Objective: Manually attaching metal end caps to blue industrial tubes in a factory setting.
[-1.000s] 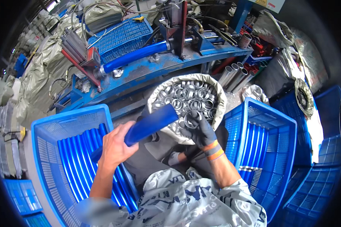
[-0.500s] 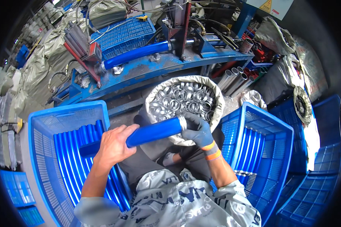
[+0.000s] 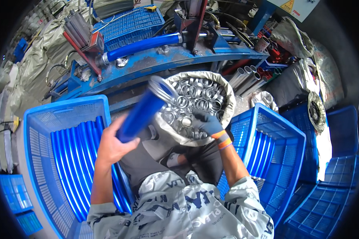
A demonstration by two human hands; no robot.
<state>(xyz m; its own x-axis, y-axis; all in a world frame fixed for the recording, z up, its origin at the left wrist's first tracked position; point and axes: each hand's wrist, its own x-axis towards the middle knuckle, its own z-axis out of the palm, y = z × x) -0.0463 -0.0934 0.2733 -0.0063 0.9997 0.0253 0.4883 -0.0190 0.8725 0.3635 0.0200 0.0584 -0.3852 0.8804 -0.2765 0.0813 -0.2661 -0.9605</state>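
My left hand [image 3: 113, 143] is closed around a blue tube [image 3: 141, 113], gripping it near its lower end. The tube slants up and to the right, smeared by motion. At its raised end sits a silver metal ring [image 3: 162, 89]. A grey glove with an orange band covers my right hand [image 3: 209, 124], which is over the near right part of a sack [image 3: 227, 85] of loose metal rings [image 3: 203, 93]. Its fingers and thumb are apart, touching or just above the rings. No held ring can be made out in it.
Blue crates stand either side of me, the left crate [image 3: 36, 159] and right crate [image 3: 285, 131], both holding blue tubes. Ahead, a blue machine bench [image 3: 147, 61] carries another blue tube [image 3: 143, 46]. Bare metal tubes [image 3: 247, 77] stand beyond the sack.
The blue tube has swung from nearly level to steeply raised in my left hand. My right hand has left the tube's ringed end and moved down to the loose rings.
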